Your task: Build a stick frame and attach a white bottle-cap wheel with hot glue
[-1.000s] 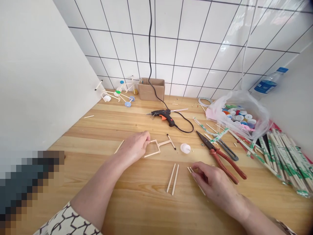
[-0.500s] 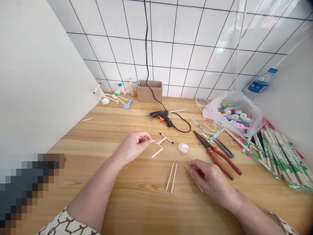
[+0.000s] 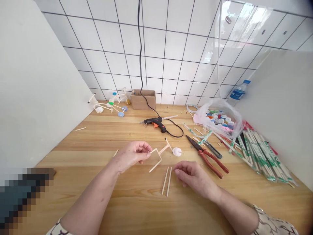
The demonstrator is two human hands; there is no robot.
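Head view: left hand [image 3: 130, 156] pinches a corner of a stick frame [image 3: 164, 148], steadying it on the bench [image 3: 207, 209]; right hand [image 3: 192, 176] lies open, empty, just beside two loose sticks [image 3: 165, 180].

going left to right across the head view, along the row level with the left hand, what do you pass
left hand → glued wooden stick frame → small white plastic piece → red-handled pliers → bundled chopsticks in green-printed wrappers
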